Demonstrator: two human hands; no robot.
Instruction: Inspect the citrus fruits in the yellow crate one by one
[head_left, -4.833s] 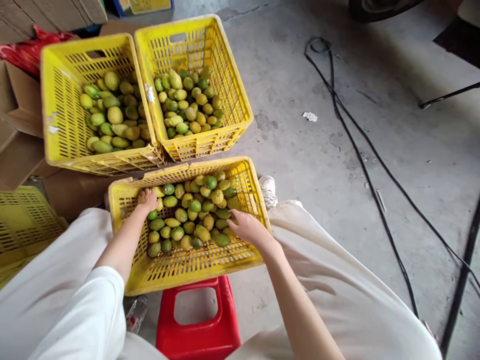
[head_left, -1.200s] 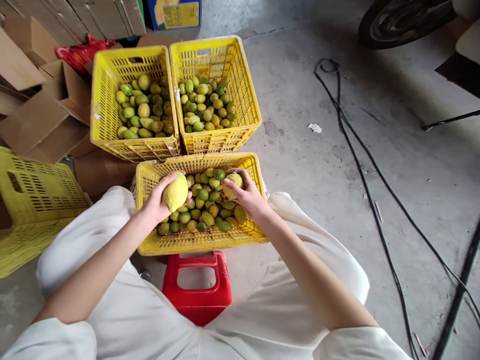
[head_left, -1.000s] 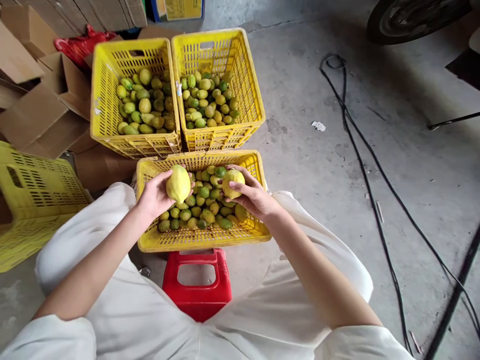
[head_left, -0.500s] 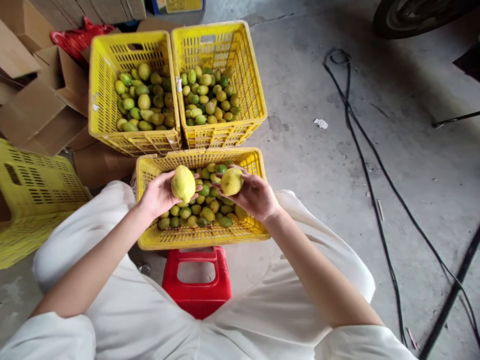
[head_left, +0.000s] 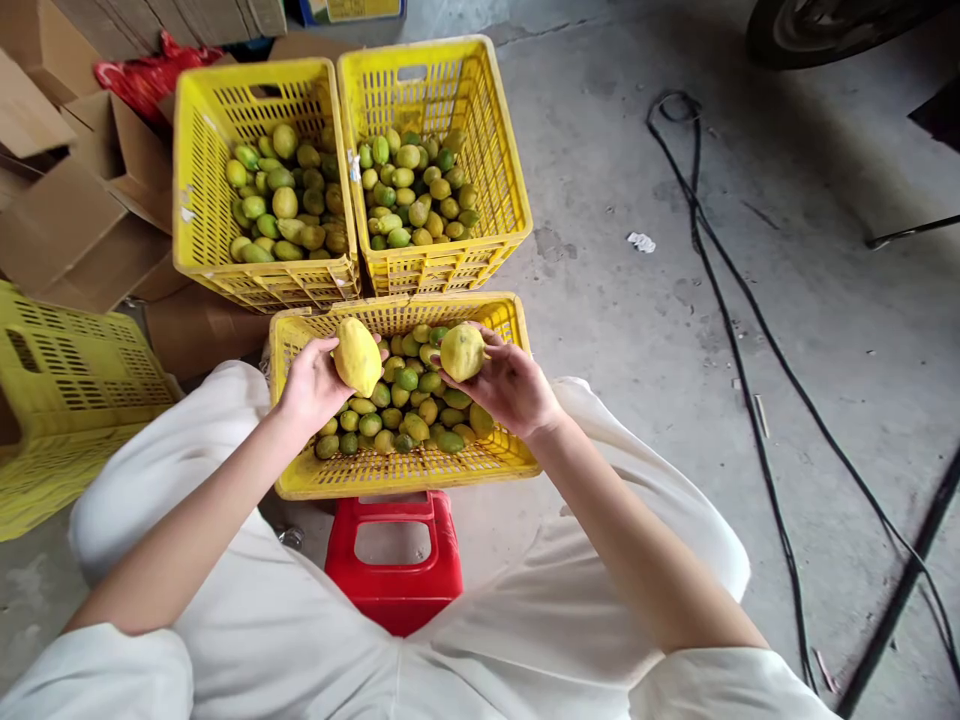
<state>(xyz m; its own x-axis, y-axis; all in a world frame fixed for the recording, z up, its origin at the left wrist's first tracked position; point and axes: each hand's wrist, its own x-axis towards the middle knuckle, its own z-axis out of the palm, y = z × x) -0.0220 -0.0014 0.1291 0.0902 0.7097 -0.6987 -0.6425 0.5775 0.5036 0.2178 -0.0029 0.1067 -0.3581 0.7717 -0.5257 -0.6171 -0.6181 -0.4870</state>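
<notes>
My left hand is closed around a large yellow lemon, which tilts with its lower end to the right. A rounder yellow lemon rests in the fingers of my right hand. Both hands hang over a low yellow crate, apart from each other. Inside it lie many green and yellow lemons, partly covered by my hands and the held fruit.
Two taller yellow crates, one at the left and one at the right, hold more lemons. A red stool stands between my legs. Another yellow crate and cardboard boxes are at left. A black cable crosses the floor.
The lemon in my left hand has turned and moved slightly up and left. My right hand's lemon has shifted slightly upward. Both hands still hold their fruit.
</notes>
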